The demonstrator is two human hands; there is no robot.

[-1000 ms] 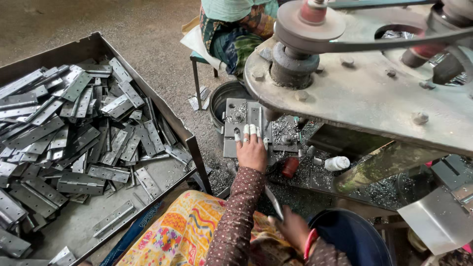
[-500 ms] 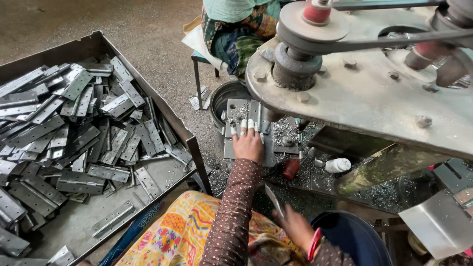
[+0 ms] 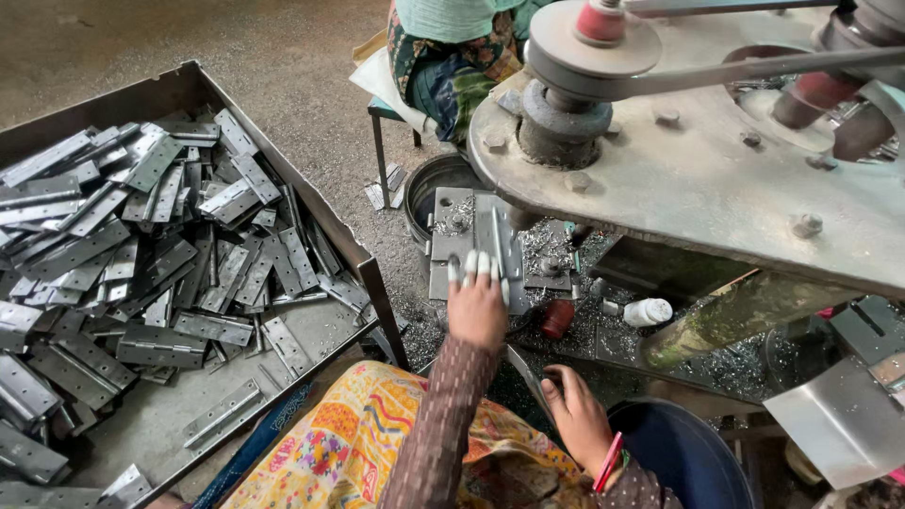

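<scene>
My left hand point(image 3: 476, 306), its fingertips wrapped in white tape, presses flat on an open grey metal hinge point(image 3: 476, 236) lying on the machine bed under the drill spindle point(image 3: 563, 123). My right hand point(image 3: 577, 419), with a red bangle at the wrist, sits lower and nearer me. Its fingers curl around the end of a slim grey metal bar point(image 3: 523, 372) beside a dark blue tub point(image 3: 693, 452). Metal shavings point(image 3: 556, 254) cover the bed around the hinge.
A big steel tray point(image 3: 372, 283) at the left holds several loose hinges point(image 3: 170, 254). The machine's heavy grey arm with pulley and belt point(image 3: 716, 179) overhangs at the right. Another person point(image 3: 452, 57) sits on a stool beyond a dark bucket point(image 3: 424, 188). A white bottle point(image 3: 650, 311) lies by the bed.
My left hand stays pressed on the hinge, shifting only slightly. My right hand has come up a little and shows more fully beside the blue tub.
</scene>
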